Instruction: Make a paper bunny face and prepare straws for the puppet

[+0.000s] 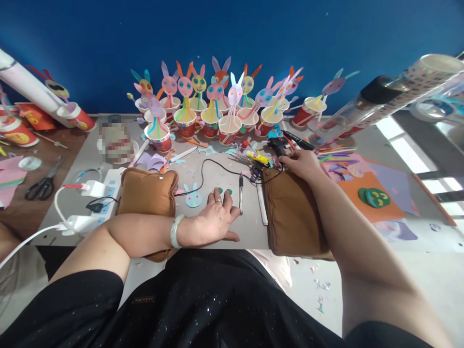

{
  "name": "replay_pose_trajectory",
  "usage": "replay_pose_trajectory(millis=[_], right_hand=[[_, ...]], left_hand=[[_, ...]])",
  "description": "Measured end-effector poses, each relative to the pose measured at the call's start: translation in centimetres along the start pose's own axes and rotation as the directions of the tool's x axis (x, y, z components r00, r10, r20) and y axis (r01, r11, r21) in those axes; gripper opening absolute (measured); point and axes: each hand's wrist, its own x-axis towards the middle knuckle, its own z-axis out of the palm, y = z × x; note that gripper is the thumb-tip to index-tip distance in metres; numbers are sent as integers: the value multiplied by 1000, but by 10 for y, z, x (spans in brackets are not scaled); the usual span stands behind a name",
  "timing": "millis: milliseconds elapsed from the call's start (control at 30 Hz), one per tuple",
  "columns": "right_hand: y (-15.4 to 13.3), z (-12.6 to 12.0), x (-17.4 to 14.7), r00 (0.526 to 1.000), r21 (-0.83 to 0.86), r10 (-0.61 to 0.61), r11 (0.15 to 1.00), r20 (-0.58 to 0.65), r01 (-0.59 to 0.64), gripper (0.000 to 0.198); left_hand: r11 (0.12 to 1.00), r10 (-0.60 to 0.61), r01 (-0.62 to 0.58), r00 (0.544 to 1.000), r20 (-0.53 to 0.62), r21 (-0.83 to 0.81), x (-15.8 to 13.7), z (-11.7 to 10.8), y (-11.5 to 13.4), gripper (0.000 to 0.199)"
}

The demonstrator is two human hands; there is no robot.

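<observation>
Gripping black glue gun (277,144), handle (280,151) slanting nearward

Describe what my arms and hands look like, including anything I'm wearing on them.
Both arms have short black sleeves. Your left hand wears a ring, with a smooth, pale green bangle at that wrist. Your right hand shows no jewellery.

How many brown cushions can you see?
2: the left cushion, partly under the left forearm, and the right cushion, partly under the right forearm. Others could be hidden.
</observation>
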Motion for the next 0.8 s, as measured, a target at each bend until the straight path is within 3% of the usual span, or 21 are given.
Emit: replay_pose_trajectory(millis=[133,200,300,367,467,667,800], right_hand=[[-8,2,-20,989,-108,-99,990,-105,88,36],[-15,1,-44,948,-257,-258,944,-186,207,39],[-29,3,-90,922,-355,-386,860,13,365,31],[-37,10,-118,926,-425,-337,823,168,377,34],[-43,25,-147,919,-510,-289,767,268,390,31],[-39,40,-162,946,-498,-191,813,261,302,29],[-34,43,-166,967,-452,-182,858,177,244,27]], left_hand=[[1000,-4,4,1000,3,-8,0,0,0,88],[1000,-9,9,1000,6,-14,1,1,0,87],[999,-20,20,1000,4,-32,2,4,1,87],[999,-25,24,1000,-13,-46,3,7,1,86],[999,-28,26,999,-45,-48,3,12,1,86],[1000,-6,5,992,-127,-5,1,18,-1,90],[1000,-5,5,992,-125,-5,0,18,-2,90]])
